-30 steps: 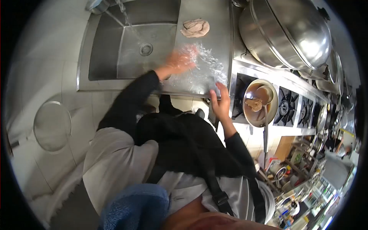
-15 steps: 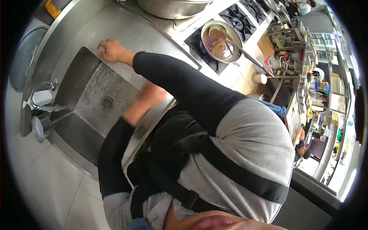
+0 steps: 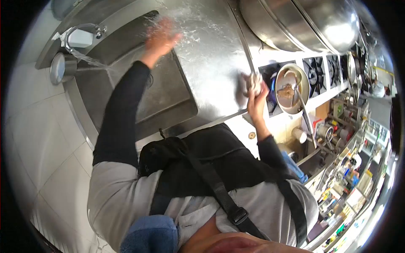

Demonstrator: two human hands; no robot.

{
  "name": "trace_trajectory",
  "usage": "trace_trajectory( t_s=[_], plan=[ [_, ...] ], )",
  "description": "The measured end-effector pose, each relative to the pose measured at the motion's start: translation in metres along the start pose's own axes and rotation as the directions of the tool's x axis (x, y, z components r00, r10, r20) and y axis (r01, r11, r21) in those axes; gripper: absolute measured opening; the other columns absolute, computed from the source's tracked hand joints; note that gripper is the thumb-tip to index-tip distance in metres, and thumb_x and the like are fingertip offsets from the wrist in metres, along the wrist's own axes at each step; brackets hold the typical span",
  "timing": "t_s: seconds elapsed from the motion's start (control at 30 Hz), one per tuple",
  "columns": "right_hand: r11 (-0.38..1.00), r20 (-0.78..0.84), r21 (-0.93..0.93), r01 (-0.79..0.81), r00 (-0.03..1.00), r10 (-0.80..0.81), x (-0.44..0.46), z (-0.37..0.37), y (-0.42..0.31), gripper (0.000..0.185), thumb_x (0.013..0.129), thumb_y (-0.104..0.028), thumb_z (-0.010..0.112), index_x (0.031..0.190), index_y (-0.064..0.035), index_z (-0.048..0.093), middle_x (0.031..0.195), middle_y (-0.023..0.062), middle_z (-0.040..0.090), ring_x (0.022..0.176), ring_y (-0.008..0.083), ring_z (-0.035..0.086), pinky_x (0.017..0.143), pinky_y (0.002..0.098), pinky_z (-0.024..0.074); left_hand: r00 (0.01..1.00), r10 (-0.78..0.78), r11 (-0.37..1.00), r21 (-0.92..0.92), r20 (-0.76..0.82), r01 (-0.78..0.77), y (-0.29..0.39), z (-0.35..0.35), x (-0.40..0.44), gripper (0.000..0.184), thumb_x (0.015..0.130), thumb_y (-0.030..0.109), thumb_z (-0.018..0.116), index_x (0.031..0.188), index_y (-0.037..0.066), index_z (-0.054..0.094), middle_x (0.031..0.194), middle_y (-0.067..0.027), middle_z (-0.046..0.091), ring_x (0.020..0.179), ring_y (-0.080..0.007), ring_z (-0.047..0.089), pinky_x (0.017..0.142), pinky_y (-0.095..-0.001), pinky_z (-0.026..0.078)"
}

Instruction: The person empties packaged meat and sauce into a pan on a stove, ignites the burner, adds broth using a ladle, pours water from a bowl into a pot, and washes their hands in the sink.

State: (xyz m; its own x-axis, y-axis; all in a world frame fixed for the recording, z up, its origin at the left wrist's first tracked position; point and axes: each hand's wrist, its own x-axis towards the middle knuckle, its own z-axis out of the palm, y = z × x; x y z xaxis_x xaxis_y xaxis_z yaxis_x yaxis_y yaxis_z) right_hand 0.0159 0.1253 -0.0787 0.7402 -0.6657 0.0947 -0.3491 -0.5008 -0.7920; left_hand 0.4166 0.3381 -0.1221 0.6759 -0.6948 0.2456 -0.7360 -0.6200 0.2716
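Note:
My left hand is over the far edge of the sink, fingers spread and blurred. Water splashes around it onto the steel drainboard. My right hand is closed on a bunched greyish scouring pad, pressed to the drainboard near its right edge; the pad's exact kind is blurred. Beyond the sink's left edge, a curved tap pours a stream into the basin.
A metal pot hangs or stands beside the tap, near a white block. To the right, a pan of brown liquid with a ladle sits on the stove. Large steel pots stand behind. Shelves and people are farther right.
My right hand has swept from the sink's far edge to the drainboard's right edge. My left hand has moved forward from the near rim, splashing water. The view has shifted, showing more stove.

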Motion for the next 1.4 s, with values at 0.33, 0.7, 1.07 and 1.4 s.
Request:
trace_trajectory(
  t_s=[0.33,0.7,1.07,1.4],
  plan=[
    [0.765,0.042,-0.482,0.428,0.883,-0.468,0.211,0.157,-0.070,0.060,0.085,-0.042,0.061,0.131,-0.0060,0.047,0.141,0.0350,0.029,0.127,0.0501,0.033,0.106,0.0552,0.0280,0.368,-0.908,0.168,-0.628,0.202,0.760,-0.105,-0.111,-0.209,0.033,0.095,0.029,0.054,0.093,-0.002,0.067,0.079,-0.0079,0.066,0.068,-0.0180,0.061,0.064,-0.0338,0.048],
    [0.544,0.397,0.415,0.729,0.393,-0.830,0.201,0.407,-0.238,0.041,0.077,-0.001,0.059,0.116,-0.0100,0.060,0.113,0.0133,0.063,0.107,0.0337,0.058,0.089,0.0408,0.0478,0.815,-0.513,0.797,0.203,-0.269,0.569,-0.135,-0.290,-0.042,0.055,0.083,0.042,0.068,0.117,-0.001,0.060,0.107,-0.0125,0.065,0.102,-0.0215,0.059,0.086,-0.0336,0.044],
    [0.380,0.317,0.450,0.808,0.253,-0.914,0.117,0.461,-0.406,0.030,0.083,-0.018,0.062,0.110,-0.0047,0.058,0.093,0.0191,0.061,0.090,0.0383,0.060,0.079,0.0437,0.0492,0.244,-0.846,-0.525,-0.817,0.473,-0.237,-0.126,-0.212,-0.138,0.072,0.089,0.065,0.043,0.140,0.015,0.039,0.140,-0.0133,0.044,0.124,-0.0302,0.045,0.107,-0.0454,0.031],
    [0.827,0.387,0.211,0.521,0.732,-0.561,0.092,0.464,-0.432,0.041,0.084,-0.040,0.060,0.100,-0.0030,0.066,0.099,0.0185,0.067,0.095,0.0359,0.063,0.081,0.0446,0.0493,0.646,-0.760,-0.283,-0.930,0.069,-0.233,-0.260,-0.152,-0.125,0.038,0.092,0.044,0.054,0.114,0.013,0.061,0.110,-0.0090,0.065,0.101,-0.0297,0.061,0.082,-0.0450,0.050]
  ],
)
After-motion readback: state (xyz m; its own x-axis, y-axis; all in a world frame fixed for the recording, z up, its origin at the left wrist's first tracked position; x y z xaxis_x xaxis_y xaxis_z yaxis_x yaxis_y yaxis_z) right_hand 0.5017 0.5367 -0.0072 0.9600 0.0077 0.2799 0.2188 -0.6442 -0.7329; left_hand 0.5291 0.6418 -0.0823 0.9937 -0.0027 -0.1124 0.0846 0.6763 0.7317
